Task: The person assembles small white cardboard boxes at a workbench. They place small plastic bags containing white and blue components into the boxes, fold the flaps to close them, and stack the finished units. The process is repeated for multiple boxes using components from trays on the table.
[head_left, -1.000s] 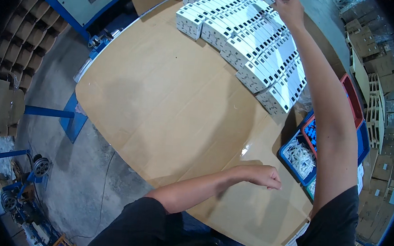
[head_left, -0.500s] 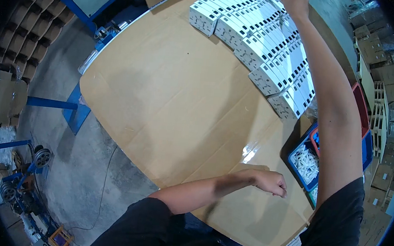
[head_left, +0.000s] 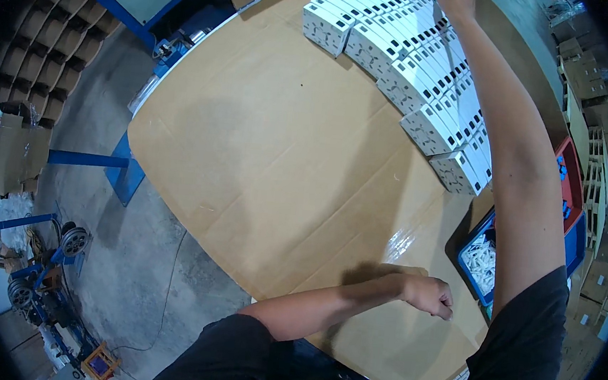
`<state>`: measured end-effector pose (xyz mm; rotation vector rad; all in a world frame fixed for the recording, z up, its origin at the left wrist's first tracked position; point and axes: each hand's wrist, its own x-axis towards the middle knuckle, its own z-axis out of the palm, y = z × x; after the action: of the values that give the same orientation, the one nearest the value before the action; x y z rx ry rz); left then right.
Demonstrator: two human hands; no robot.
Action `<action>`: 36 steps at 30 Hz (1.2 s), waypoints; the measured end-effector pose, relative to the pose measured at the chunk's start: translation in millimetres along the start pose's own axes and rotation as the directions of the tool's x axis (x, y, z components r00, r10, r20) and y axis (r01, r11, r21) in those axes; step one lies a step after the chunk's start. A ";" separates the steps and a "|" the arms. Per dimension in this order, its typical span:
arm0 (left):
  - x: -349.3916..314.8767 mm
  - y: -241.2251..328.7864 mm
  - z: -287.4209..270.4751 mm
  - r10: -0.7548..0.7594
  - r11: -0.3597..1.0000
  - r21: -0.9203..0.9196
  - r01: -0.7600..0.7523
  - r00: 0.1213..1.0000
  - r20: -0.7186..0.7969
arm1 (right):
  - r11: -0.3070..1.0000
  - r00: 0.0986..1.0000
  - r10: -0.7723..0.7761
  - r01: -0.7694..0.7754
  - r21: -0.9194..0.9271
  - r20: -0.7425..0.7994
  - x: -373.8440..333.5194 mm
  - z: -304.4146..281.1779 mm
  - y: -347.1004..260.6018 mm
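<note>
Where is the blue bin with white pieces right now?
The blue bin is right of centre in the head view, up and right from the left hand, partly hidden by the right forearm.

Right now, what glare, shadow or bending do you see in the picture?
In the head view, a bright glare patch on the brown tabletop, beyond the left hand; dark shadow beside the left forearm; tabletop edges look bowed, likely fisheye; the right hand is cut off at the top.

White blocks with black square dots, tan cardboard, red tray
</note>
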<state>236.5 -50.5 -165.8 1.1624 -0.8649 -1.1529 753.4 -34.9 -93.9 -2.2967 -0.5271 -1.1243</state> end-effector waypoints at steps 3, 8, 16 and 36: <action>-0.1 1.1 -1.1 -0.003 1.000 0.024 0.003 1.000 -0.003 | 0.997 0.997 0.071 -0.071 -0.008 0.036 1.8 1.9 -7.4; -0.4 3.2 -2.3 -0.008 0.999 0.042 0.008 1.000 -0.001 | 0.986 0.981 0.164 -0.163 -0.012 0.107 9.7 1.0 -20.5; 2.1 -0.7 0.6 0.008 0.999 0.040 -0.007 1.000 -0.011 | 0.991 0.982 0.125 -0.118 -0.059 0.144 10.1 -6.1 -22.2; 21.6 -38.3 3.7 0.156 0.982 -0.106 -0.158 0.987 -0.032 | 0.640 0.640 0.766 -0.768 0.022 0.060 -383.8 -513.0 -210.0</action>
<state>229.4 -72.3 -203.4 0.9996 -0.8504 -1.0420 106.5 -224.6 -79.1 -2.1335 0.4184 -0.6030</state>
